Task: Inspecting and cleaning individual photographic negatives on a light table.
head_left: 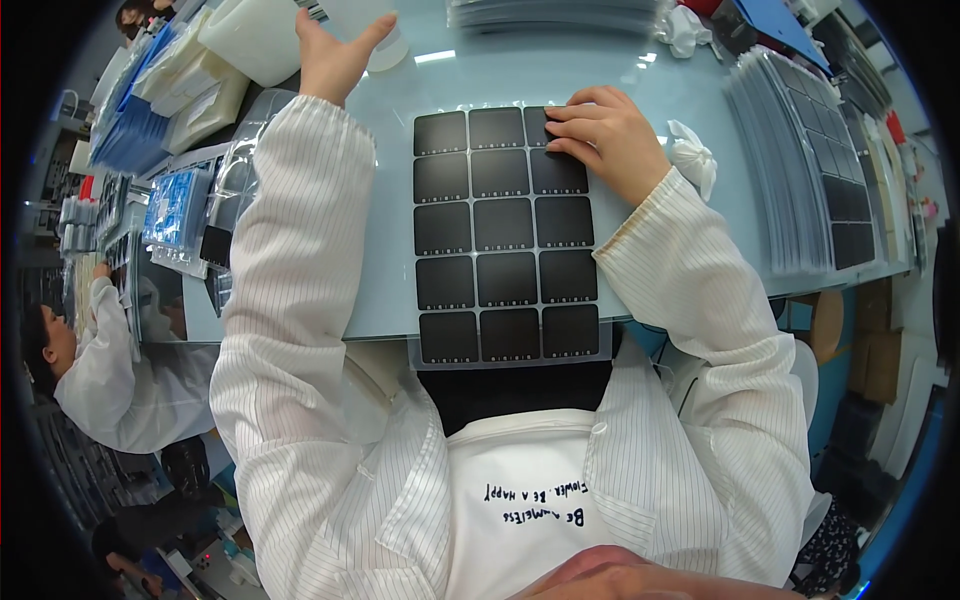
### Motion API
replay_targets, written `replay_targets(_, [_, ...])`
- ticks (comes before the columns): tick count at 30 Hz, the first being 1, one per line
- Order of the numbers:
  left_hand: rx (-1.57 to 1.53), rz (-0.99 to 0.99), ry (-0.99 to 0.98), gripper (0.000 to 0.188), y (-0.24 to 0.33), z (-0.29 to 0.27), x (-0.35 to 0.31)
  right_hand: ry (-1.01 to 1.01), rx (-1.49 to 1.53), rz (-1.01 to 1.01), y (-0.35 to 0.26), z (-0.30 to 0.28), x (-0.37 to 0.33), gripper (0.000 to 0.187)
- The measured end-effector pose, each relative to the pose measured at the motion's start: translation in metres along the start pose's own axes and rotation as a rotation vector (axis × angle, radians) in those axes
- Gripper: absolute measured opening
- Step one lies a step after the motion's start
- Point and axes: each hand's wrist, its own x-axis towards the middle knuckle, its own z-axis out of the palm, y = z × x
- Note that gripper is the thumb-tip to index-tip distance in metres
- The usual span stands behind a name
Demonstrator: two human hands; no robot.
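Observation:
In front of me a clear sheet with rows of black rectangular panels lies on the glass-topped table, its near end jutting past the edge towards my body. My right hand rests at the far right corner of it, fingers stretched over the top panels. At the far left my left hand is raised with thumb and finger spread apart. Right beside it stands a translucent whitish container, partly hidden by the hand; whether they touch I cannot tell.
A large white roll-shaped tub and stacked blue and cream folders stand left. Crumpled white tissue lies right of my hand. A tall stack of panel sheets fills the right side; another clear stack lies behind. A co-worker in white sits left.

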Motion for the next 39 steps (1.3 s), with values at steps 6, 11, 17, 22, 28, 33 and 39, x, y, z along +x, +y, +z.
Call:
replay_targets(6, [-0.095,0.113,0.132,0.094,0.024,0.03,0.006,-0.041,-0.141,-0.045,-0.01,-0.009,-0.004,0.026])
replay_targets(11, [-0.046,0.218,0.157,0.074,0.012,0.026,0.008,0.328,-0.104,0.174,-0.014,-0.044,-0.024,0.035])
replay_targets(17, [-0.008,0.319,0.13,0.07,0.061,-0.007,-0.033,0.179,-0.47,0.639,0.009,-0.085,-0.075,0.039])
replay_targets(22, [0.019,0.436,-0.018,0.066,0.069,-0.032,-0.094,0.107,-0.201,0.684,0.016,-0.07,-0.097,0.033])
replay_targets(28, [0.139,0.556,-0.083,0.064,0.079,-0.045,-0.145,0.272,0.489,0.887,-0.012,-0.073,-0.072,0.031])
replay_targets(33, [0.208,0.579,-0.122,0.061,0.084,-0.05,-0.162,0.408,1.353,0.923,-0.057,-0.064,-0.046,0.029])
replay_targets(39, [0.328,0.672,-0.146,0.059,0.087,-0.057,-0.164,0.311,1.903,0.924,-0.078,-0.044,-0.035,0.03])
